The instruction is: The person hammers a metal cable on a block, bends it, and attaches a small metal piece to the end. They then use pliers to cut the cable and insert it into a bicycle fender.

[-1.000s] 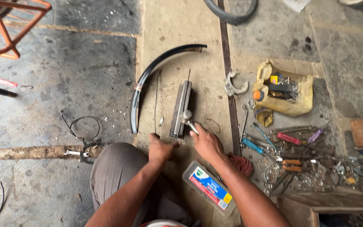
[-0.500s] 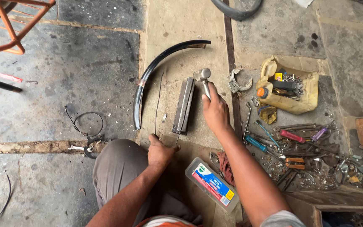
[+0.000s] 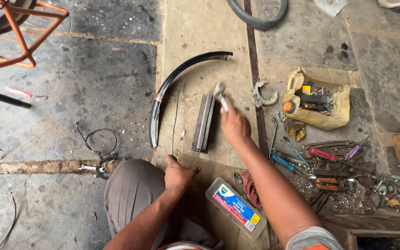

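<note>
the ground is rough stone slab [image 3: 93,92], grey and stained at nine o'clock, sandier down the middle, with a dark metal strip running from twelve toward five o'clock. the person squats at six o'clock, knee in grey cloth.

the right hand [image 3: 235,126] is closed around the handle of a small hammer [image 3: 220,93], its head blurred and raised just above the top end of a flat metal bar [image 3: 203,121] lying on the sandy slab at the centre. the left hand [image 3: 178,173] is closed in a pinch on the near end of a thin rod [image 3: 200,147] that runs up along the bar; i cannot tell whether the rod touches it all the way.

one curved black mudguard [image 3: 172,88] arcs from eleven to nine o'clock of the bar, just beside it, with one thin wire between them. one plastic box [image 3: 234,207] lies at five o'clock by the right forearm. one yellow bag [image 3: 320,104] of parts sits at two o'clock, and a heap of tools [image 3: 329,162], too many to count, crowds three to four o'clock. one orange frame [image 3: 19,32] stands at ten o'clock, and one tyre [image 3: 255,16] at twelve.

open floor lies to the nine o'clock side; the three o'clock side is packed close to the elbow.
</note>
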